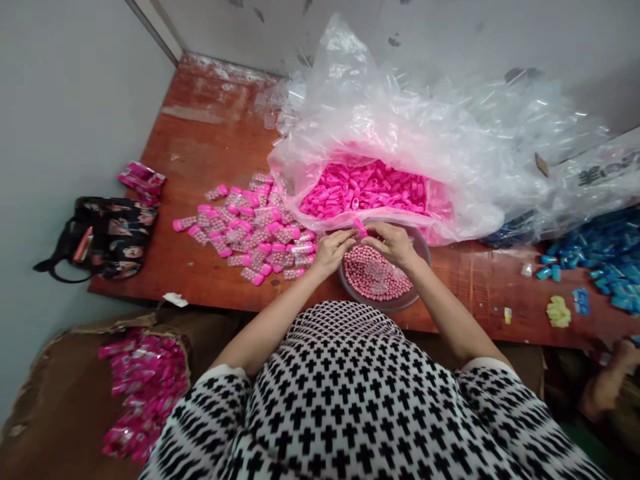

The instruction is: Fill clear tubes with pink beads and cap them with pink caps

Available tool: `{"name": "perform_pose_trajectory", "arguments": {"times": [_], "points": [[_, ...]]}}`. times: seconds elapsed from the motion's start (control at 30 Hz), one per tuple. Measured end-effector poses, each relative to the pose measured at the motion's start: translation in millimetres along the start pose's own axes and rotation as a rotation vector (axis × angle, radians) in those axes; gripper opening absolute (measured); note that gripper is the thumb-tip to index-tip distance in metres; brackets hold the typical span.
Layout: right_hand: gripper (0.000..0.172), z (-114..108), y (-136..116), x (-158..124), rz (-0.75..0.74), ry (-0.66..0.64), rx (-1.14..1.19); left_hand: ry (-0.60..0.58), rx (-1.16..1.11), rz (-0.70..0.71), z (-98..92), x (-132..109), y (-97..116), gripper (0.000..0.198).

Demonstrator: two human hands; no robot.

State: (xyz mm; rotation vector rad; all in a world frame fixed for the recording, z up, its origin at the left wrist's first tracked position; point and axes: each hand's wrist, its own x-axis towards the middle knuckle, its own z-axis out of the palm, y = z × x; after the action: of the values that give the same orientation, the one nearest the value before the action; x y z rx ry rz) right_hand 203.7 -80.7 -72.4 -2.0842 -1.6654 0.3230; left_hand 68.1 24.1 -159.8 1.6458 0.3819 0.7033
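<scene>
Over a grey bowl of small pink beads, my left hand and my right hand meet at a bright pink plastic cap. The fingers of both hands are closed around it. Whether a clear container is fixed to the cap is hidden by the fingers. Some clear plastic containers lie on the beads. Just behind the bowl, a large clear plastic bag lies open with many loose pink caps inside. Left of my hands is a pile of bead-filled containers with pink caps.
A dark patterned handbag sits at the wooden table's left end, beside pink packets. Below, a cardboard box holds more pink packets. Blue containers are heaped at right, near another person's arm.
</scene>
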Motion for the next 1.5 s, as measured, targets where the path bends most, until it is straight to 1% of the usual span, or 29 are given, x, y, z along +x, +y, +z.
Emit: {"name": "perform_pose_trajectory", "arguments": {"times": [0.17,0.3,0.43,0.53,0.6,0.67,0.7,0.73,0.8,0.9,1.0,1.07,1.13,1.2,1.27,1.37,1.5], "points": [[0.031,-1.1,-4.9,-14.2,-0.007,-0.084,-0.106,-0.038,0.041,0.033,1.4,-11.2,6.7,0.025],[0.034,0.0,-6.1,-23.8,-0.049,-0.103,-0.132,-0.094,0.103,0.060,4.5,-16.2,10.4,0.021],[0.034,3.0,2.3,-26.1,-0.050,-0.133,-0.113,-0.159,0.115,0.111,3.7,-12.1,10.7,0.022],[0.036,-2.1,4.3,-19.9,-0.073,-0.162,-0.121,-0.187,0.084,0.099,-0.6,-6.1,10.7,0.021],[0.049,-10.5,-0.9,-12.9,-0.171,-0.163,-0.186,-0.216,0.047,0.068,-3.5,-4.4,11.2,0.021],[0.062,-20.1,-9.4,-5.8,-0.324,-0.213,-0.280,-0.258,0.000,0.023,-5.4,-6.1,10.9,0.021],[0.062,-24.1,-13.5,-2.8,-0.393,-0.257,-0.323,-0.277,-0.024,-0.008,-5.8,-8.1,9.9,0.022],[0.059,-26.8,-16.7,-0.6,-0.442,-0.298,-0.359,-0.280,-0.054,-0.046,-5.8,-10.4,8.3,0.023],[0.052,-27.5,-19.5,0.9,-0.458,-0.317,-0.410,-0.223,-0.136,-0.140,-4.8,-15.3,3.1,0.025],[0.050,-14.9,-15.7,-4.1,-0.346,-0.210,-0.439,-0.041,-0.318,-0.303,-0.3,-20.2,-6.1,0.033],[0.061,9.6,-10.7,-13.8,-0.242,-0.101,-0.410,0.118,-0.554,-0.467,6.2,-20.8,-9.9,0.041],[0.073,27.0,-9.7,-19.2,-0.176,-0.038,-0.374,0.172,-0.677,-0.524,10.3,-19.6,-8.3,0.044],[0.079,41.1,-9.6,-21.9,-0.103,0.024,-0.340,0.184,-0.717,-0.519,13.4,-18.0,-5.3,0.042],[0.078,50.2,-8.7,-21.8,-0.047,0.074,-0.320,0.177,-0.694,-0.478,15.5,-16.7,-2.8,0.039],[0.074,54.7,-6.3,-20.0,-0.023,0.097,-0.326,0.174,-0.656,-0.442,17.2,-16.1,-1.9,0.035],[0.067,56.2,-1.6,-16.9,-0.013,0.082,-0.376,0.173,-0.659,-0.454,20.2,-16.7,-3.5,0.030],[0.065,55.4,1.4,-14.9,-0.005,0.021,-0.407,0.189,-0.729,-0.515,24.0,-18.3,-6.6,0.029]]}}
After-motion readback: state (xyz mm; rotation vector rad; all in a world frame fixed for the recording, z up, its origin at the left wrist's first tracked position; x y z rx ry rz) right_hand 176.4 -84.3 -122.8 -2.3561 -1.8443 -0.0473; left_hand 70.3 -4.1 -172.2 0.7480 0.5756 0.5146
